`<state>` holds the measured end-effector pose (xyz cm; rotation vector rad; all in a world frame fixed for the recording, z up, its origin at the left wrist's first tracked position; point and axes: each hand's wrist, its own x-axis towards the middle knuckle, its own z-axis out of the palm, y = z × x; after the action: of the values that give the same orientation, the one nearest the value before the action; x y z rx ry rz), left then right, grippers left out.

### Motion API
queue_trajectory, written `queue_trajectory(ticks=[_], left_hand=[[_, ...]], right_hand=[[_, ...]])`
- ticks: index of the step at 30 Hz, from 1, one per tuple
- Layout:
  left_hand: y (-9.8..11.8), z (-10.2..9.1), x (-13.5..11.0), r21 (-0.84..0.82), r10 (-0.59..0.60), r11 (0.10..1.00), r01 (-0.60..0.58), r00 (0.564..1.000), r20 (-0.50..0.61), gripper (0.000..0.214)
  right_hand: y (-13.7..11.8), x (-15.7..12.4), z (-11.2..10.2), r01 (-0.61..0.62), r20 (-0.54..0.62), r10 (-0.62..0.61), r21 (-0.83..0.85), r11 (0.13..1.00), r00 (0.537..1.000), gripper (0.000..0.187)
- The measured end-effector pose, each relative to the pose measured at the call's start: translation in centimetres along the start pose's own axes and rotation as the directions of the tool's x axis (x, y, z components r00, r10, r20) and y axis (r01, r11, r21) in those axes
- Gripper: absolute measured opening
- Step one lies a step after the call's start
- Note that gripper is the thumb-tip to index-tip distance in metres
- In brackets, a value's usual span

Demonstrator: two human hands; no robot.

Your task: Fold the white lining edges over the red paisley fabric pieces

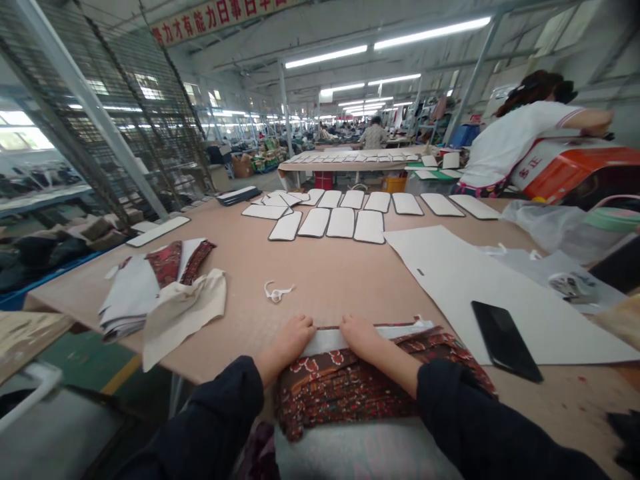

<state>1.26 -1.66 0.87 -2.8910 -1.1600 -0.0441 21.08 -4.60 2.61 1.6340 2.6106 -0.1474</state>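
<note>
A dark red-brown patterned fabric (340,393) with a white band (330,341) along its far side lies at the table's front edge and hangs down toward me. My left hand (296,337) has its fingers curled on the band's left part. Close to its right, my right hand (359,335) is closed in the same way on the far edge, its forearm crossing the fabric. The fingertips are partly hidden. Ahead of the hands lies a small knotted white strip (277,292), touched by neither hand.
Left on the table (240,260) are a stack of white and patterned pieces (133,287) and a cream cloth (187,307). White dark-edged panels (369,227) lie in rows farther back. A phone (505,340) rests on a white sheet (480,280) at right. A person (520,140) bends beyond.
</note>
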Motion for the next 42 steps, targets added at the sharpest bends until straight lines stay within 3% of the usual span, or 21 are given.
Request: queue_trajectory(ticks=[4, 8, 12, 16, 19, 22, 24, 29, 36, 42], left_hand=[[0.0, 0.4, -0.7, 0.023, -0.003, 1.0, 0.004, 0.999, -0.052, 0.017], [-0.7, 1.1, -2.4, 0.04, -0.05, 0.998, 0.055, 0.993, -0.111, 0.016], [-1.8, 2.6, -4.2, -0.008, -0.167, 0.986, 0.168, 0.971, -0.173, 0.019], [-2.1, 4.3, -5.1, -0.089, -0.223, 0.974, 0.208, 0.949, -0.225, 0.021], [-1.9, 4.7, -5.4, -0.15, -0.257, 0.963, 0.225, 0.933, -0.252, 0.02], [-1.8, 4.2, -5.2, -0.222, -0.32, 0.937, 0.269, 0.917, -0.24, 0.02], [-2.0, 3.6, -4.9, -0.281, -0.379, 0.907, 0.315, 0.901, -0.212, 0.018], [-2.4, 2.9, -4.2, -0.328, -0.371, 0.891, 0.313, 0.919, -0.131, 0.025], [-1.5, 2.5, -4.8, -0.032, -0.226, 0.974, 0.224, 0.962, -0.15, 0.024], [-1.2, 1.8, -5.1, -0.005, -0.233, 0.972, 0.234, 0.965, -0.121, 0.024]], right_hand=[[-3.1, 1.3, 0.7, 0.108, -0.086, -0.109, -0.021, 0.994, 0.99, 0.028], [-3.6, 2.1, 1.0, 0.068, -0.055, -0.069, -0.018, 0.998, 0.996, 0.027], [-3.8, 4.4, 1.0, 0.05, -0.047, -0.044, 0.137, 0.989, 0.998, 0.03], [-4.8, 6.4, 2.1, 0.134, -0.115, -0.107, 0.254, 0.958, 0.988, 0.028], [-5.2, 6.2, 2.8, 0.253, -0.185, -0.223, 0.154, 0.955, 0.957, 0.022], [-5.0, 5.4, 2.9, 0.41, -0.214, -0.398, 0.013, 0.912, 0.892, 0.018], [-4.8, 5.0, 2.8, 0.455, -0.224, -0.45, -0.028, 0.89, 0.865, 0.017], [-4.7, 4.9, 3.0, 0.404, -0.254, -0.388, 0.012, 0.915, 0.886, 0.015], [-5.6, 3.8, 2.5, 0.269, -0.199, -0.268, -0.022, 0.963, 0.943, 0.017], [-2.9, 0.8, 1.3, 0.119, -0.09, -0.127, -0.084, 0.989, 0.988, 0.021]])
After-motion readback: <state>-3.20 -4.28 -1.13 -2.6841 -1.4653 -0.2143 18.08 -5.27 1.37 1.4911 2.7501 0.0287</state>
